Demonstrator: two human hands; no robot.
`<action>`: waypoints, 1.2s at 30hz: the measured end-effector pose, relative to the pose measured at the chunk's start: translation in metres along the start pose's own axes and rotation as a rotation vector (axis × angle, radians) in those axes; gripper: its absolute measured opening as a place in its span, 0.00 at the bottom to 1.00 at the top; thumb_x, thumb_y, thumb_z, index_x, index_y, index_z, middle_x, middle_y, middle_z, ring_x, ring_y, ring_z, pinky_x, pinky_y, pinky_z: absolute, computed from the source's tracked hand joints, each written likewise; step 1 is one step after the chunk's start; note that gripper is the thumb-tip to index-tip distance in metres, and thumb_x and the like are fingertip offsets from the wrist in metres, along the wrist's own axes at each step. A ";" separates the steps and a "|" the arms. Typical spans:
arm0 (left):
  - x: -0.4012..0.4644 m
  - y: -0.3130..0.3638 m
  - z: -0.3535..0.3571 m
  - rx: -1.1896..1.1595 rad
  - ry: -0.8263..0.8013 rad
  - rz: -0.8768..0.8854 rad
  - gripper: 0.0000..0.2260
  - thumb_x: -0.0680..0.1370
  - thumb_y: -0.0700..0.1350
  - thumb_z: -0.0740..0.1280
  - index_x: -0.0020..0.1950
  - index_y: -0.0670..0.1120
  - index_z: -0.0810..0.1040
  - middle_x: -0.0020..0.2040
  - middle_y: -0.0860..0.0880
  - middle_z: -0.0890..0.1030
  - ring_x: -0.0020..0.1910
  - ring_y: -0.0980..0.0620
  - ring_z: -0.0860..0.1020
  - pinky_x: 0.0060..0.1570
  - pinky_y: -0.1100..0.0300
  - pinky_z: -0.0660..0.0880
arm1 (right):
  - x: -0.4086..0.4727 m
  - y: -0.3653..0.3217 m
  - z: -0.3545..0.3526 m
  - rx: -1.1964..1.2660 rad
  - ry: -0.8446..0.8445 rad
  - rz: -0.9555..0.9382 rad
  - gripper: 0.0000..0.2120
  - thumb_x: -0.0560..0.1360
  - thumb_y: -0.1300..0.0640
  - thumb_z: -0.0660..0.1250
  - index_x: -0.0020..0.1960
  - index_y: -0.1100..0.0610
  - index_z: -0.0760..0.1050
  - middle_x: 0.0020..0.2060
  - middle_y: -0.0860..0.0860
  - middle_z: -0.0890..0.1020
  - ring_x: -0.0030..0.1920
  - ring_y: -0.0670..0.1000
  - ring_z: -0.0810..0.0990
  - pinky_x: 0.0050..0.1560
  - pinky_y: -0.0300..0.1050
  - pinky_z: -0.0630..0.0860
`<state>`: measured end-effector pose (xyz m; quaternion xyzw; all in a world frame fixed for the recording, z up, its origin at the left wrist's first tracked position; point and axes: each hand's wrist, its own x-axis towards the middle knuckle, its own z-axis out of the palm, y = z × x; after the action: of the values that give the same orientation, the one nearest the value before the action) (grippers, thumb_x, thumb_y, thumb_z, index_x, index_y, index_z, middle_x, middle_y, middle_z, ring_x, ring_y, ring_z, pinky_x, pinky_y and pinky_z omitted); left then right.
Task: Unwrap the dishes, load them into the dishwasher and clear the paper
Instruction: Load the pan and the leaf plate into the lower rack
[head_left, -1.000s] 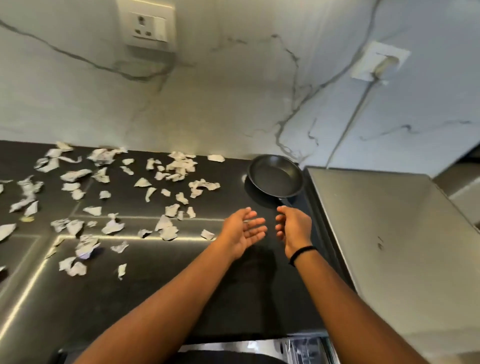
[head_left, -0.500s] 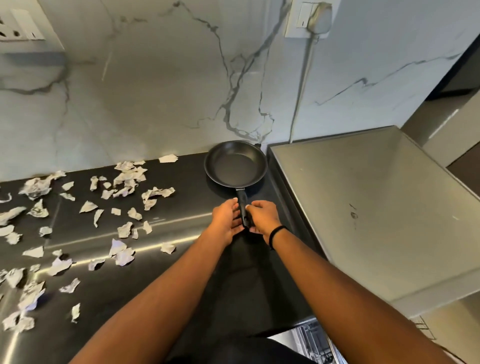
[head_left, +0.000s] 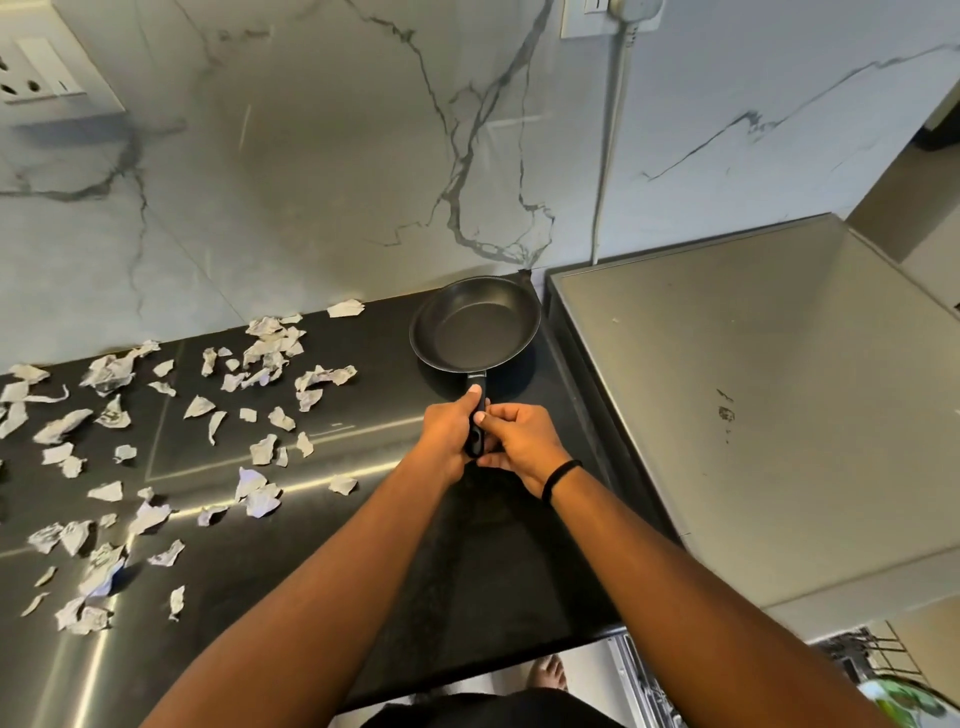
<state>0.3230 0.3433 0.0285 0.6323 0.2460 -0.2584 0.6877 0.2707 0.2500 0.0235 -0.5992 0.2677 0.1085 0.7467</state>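
**Both hands on the pan handle at the counter's far end**

The left hand (head_left: 447, 436) and the right hand (head_left: 519, 441) are wrapped round the one black handle of a small round black non-stick frying pan (head_left: 475, 325), left thumb stretched up along the grip, right fingers curled over it from the other side. The right wrist wears a thin black band (head_left: 560, 479). The pan sits just beyond the hands, flat on the glossy black stone countertop (head_left: 322, 571), close to the wall.

Well off to the left of the hands, torn scraps of pale crumpled paper (head_left: 260, 358) lie scattered across the dark surface, which catches a bright streak of light. Just to the right of the hands stands a boxy brushed-steel appliance top (head_left: 753, 415), marked with a few dark specks. Behind the pan rises a white marble-look wall with grey veins (head_left: 337, 182); a white cable (head_left: 608, 156) hangs down it from a wall plug above, and a white socket plate (head_left: 36, 73) sits high at the left. Below the counter's near edge, right of the arms, wire rack parts (head_left: 872, 654) show, too cut off to make out more.
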 end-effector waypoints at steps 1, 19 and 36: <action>-0.001 -0.002 0.001 0.012 -0.001 0.011 0.11 0.81 0.49 0.69 0.48 0.40 0.83 0.43 0.43 0.84 0.44 0.45 0.83 0.43 0.51 0.82 | -0.003 0.002 -0.002 0.003 0.001 -0.006 0.08 0.80 0.59 0.69 0.56 0.61 0.81 0.40 0.56 0.84 0.36 0.49 0.85 0.35 0.43 0.81; -0.090 -0.041 -0.022 0.195 -0.397 0.169 0.10 0.83 0.43 0.65 0.47 0.38 0.79 0.37 0.46 0.80 0.23 0.56 0.69 0.19 0.65 0.62 | -0.118 0.002 -0.081 0.350 0.666 -0.155 0.08 0.80 0.56 0.66 0.52 0.61 0.77 0.39 0.57 0.80 0.31 0.52 0.77 0.34 0.44 0.77; -0.175 -0.120 0.017 0.612 -1.059 0.159 0.11 0.81 0.41 0.64 0.46 0.35 0.81 0.35 0.43 0.77 0.24 0.53 0.65 0.21 0.65 0.57 | -0.291 0.065 -0.207 0.359 1.213 -0.247 0.08 0.79 0.66 0.64 0.57 0.61 0.78 0.49 0.64 0.84 0.43 0.62 0.83 0.48 0.65 0.82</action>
<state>0.1127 0.3264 0.0574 0.6033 -0.2619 -0.5442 0.5208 -0.0588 0.1154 0.0943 -0.4462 0.5855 -0.3826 0.5583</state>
